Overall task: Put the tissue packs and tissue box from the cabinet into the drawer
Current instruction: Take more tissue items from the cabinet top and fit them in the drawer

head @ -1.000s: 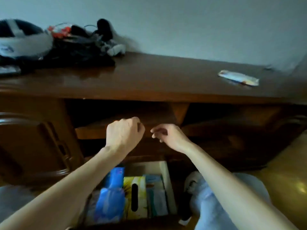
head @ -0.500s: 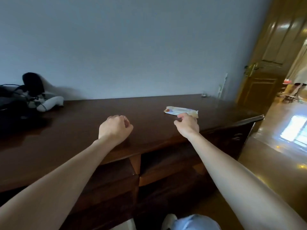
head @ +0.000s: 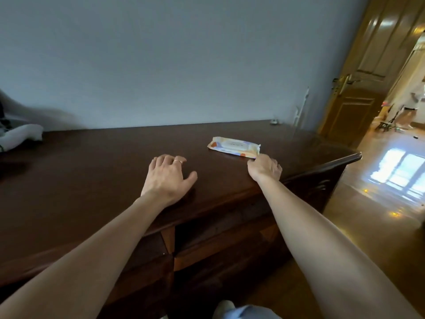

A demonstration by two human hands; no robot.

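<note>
A flat white and orange tissue pack (head: 234, 147) lies on the dark wooden cabinet top (head: 110, 162), right of centre. My right hand (head: 264, 168) is at the pack's near right corner with its fingers curled down; the fingertips are hidden, so a grip cannot be confirmed. My left hand (head: 166, 177) rests palm down on the cabinet top near its front edge, fingers spread, holding nothing. It wears a ring. The drawer and the other tissue items are out of view.
Open shelf bays (head: 220, 240) sit below the cabinet top. A white object (head: 20, 135) lies at the far left of the top. A wooden door (head: 358, 84) stands open on the right over a shiny floor (head: 377, 217). The wall runs behind the cabinet.
My view rose from the open drawer to the cabinet top. My left hand opened and settled flat on the top. My right hand reached to the tissue pack's corner.
</note>
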